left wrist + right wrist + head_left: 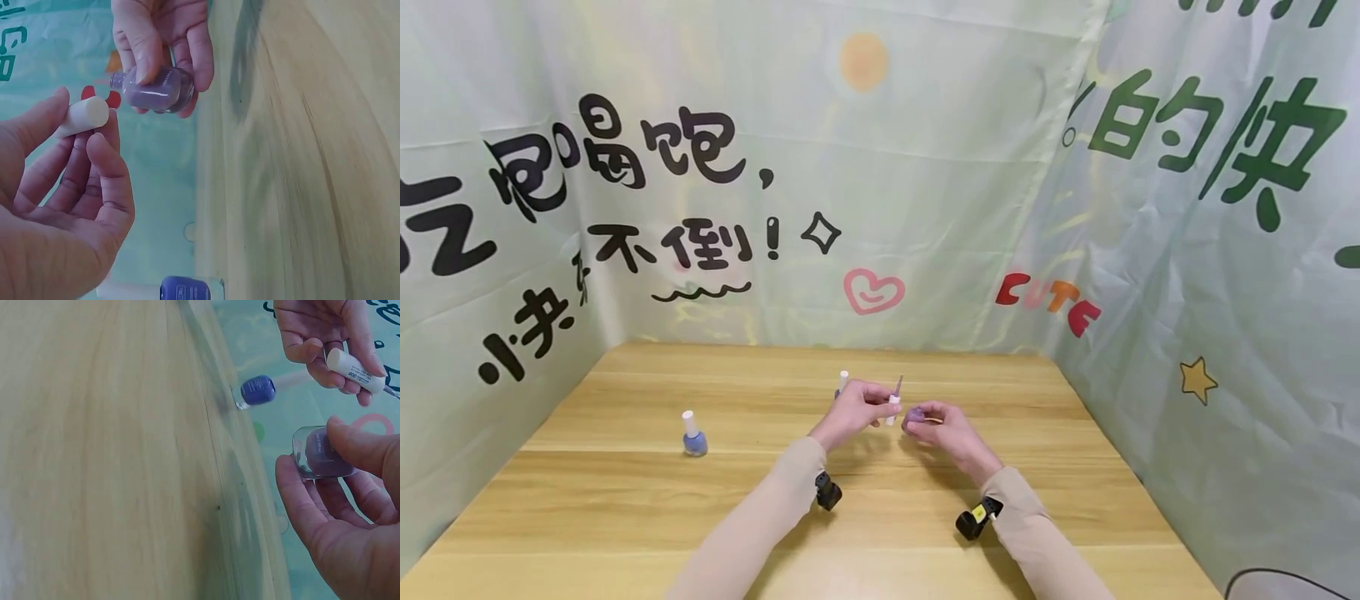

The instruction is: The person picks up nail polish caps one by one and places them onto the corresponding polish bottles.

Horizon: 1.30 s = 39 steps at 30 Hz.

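Note:
Thumb and fingers of my left hand (853,408) pinch a white nail polish cap (356,370). Its thin brush (899,385) points up and away in the head view. My right hand (955,433) grips a glass nail polish bottle (156,90) holding mauve polish, thumb on one side and fingers on the other. The bottle's bare neck (117,80) shows in the left wrist view. Cap and bottle are apart, side by side above the table, the cap on the left.
A capped blue nail polish bottle (695,442) stands on the wooden table (625,500) at the left. Another capped bottle (258,390), blue-violet, stands behind my left hand, partly hidden in the head view. Printed cloth (925,208) hangs round the table's back and sides.

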Available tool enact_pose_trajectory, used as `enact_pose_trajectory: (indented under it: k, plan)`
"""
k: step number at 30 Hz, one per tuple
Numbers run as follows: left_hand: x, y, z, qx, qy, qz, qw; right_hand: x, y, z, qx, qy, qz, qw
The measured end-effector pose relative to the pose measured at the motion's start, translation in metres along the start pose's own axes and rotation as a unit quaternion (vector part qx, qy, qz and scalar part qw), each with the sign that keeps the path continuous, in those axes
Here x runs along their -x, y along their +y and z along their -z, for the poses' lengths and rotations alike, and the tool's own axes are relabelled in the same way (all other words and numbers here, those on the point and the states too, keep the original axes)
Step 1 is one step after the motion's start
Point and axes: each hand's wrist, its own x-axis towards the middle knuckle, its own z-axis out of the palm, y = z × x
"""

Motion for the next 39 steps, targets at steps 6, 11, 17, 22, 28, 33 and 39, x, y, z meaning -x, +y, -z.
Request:
enact_pose_trajectory:
  k: [6, 11, 17, 22, 28, 33, 39]
  plan:
    - [0.009, 0.0, 0.008, 0.013, 0.003, 0.004, 0.9999, -0.001, 0.0, -0.007, 0.017, -0.018, 0.011, 1.0]
    - [0.014, -0.001, 0.013, 0.016, 0.033, 0.028, 0.9989, -0.003, -0.001, -0.012, 0.023, -0.019, 0.002, 1.0]
    - [0.021, -0.003, 0.019, 0.004, 0.064, 0.042, 0.9971, -0.004, -0.005, -0.02, 0.017, -0.031, -0.001, 0.999]
    - [0.026, -0.002, 0.026, 0.0, 0.075, 0.044, 0.9962, -0.004, -0.008, -0.028, 0.008, -0.037, 0.009, 0.999]
    - [0.026, -0.009, 0.033, -0.009, 0.084, 0.036, 0.9958, -0.011, 0.0, -0.032, 0.004, -0.033, 0.009, 0.999]
    - [0.027, -0.011, 0.041, -0.007, 0.092, 0.037, 0.9951, -0.014, -0.001, -0.036, -0.003, -0.032, 0.006, 0.999]
    - [0.029, -0.011, 0.047, 0.011, 0.088, 0.026, 0.9957, -0.015, -0.002, -0.04, -0.026, -0.029, 0.003, 0.999]
